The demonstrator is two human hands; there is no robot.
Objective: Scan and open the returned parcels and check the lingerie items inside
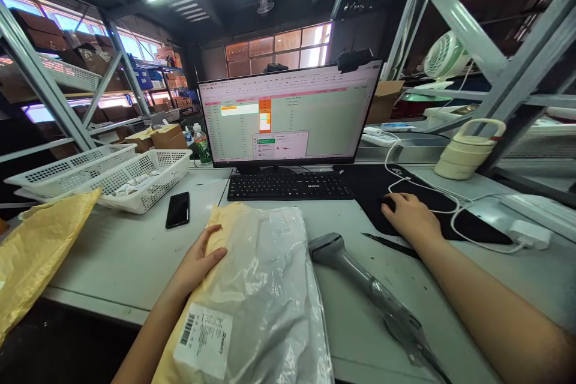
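Observation:
My left hand (pixel 200 261) grips the left edge of a plastic-wrapped package (pixel 270 276), thumb on top. The package lies on the desk in front of me; its left side is yellowish, the rest whitish, shiny and wrinkled. A white label (pixel 204 339) with a barcode is on its lower left. My right hand (pixel 411 216) is curled over a dark computer mouse (pixel 387 201) on the black mouse pad (pixel 382 183); the hand hides most of the mouse. A grey handheld barcode scanner (pixel 355 270) lies between the package and my right arm, beside a black pen-like utility knife (pixel 389 243).
Ahead stand a monitor (pixel 324 126) showing a spreadsheet and a black keyboard (pixel 288 186). To the left are a phone (pixel 177 210), white plastic baskets (pixel 155 186) and a yellow envelope (pixel 40 252). White cables (pixel 454 216) and a beige lidded cup (pixel 463 153) are on the right.

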